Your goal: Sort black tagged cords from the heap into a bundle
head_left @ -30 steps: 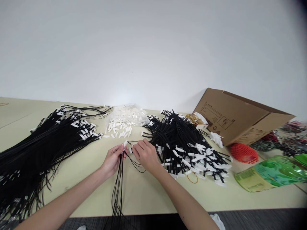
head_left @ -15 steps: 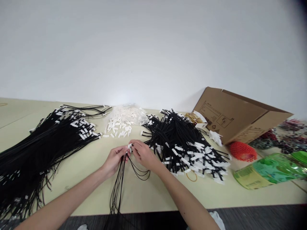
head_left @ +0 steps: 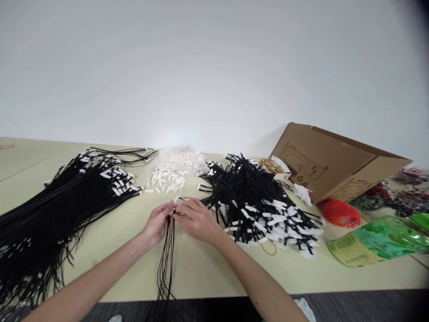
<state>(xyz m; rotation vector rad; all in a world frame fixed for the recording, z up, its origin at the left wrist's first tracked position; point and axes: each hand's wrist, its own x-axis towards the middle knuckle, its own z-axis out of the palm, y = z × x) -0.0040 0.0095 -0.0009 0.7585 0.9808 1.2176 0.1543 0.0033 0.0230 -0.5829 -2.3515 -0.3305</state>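
Note:
Near the table's front middle, my left hand (head_left: 158, 224) pinches a white plastic connector (head_left: 176, 200), its fingers closed. Thin black wires (head_left: 165, 268) hang from it and run down past the table edge. My right hand (head_left: 198, 221) is closed against the connector's right side, fingertips touching my left ones; what exactly lies between them is hidden. A thin black wire (head_left: 186, 198) sticks out above the right fingers. Just beyond my hands lie loose white connectors (head_left: 160, 179), spilling from a clear plastic bag (head_left: 184, 157).
A large heap of black wires (head_left: 60, 203) covers the left side; another heap (head_left: 246, 190) with white connectors lies to the right. Further right are a cardboard box (head_left: 321, 165), a red foam net (head_left: 340, 213), a green bottle (head_left: 378, 239) and a rubber band (head_left: 269, 248).
My right hand has turned and dropped slightly, closing in on my left. The wire loop that hung to the right is gone from there, and the hanging wires are drawn together.

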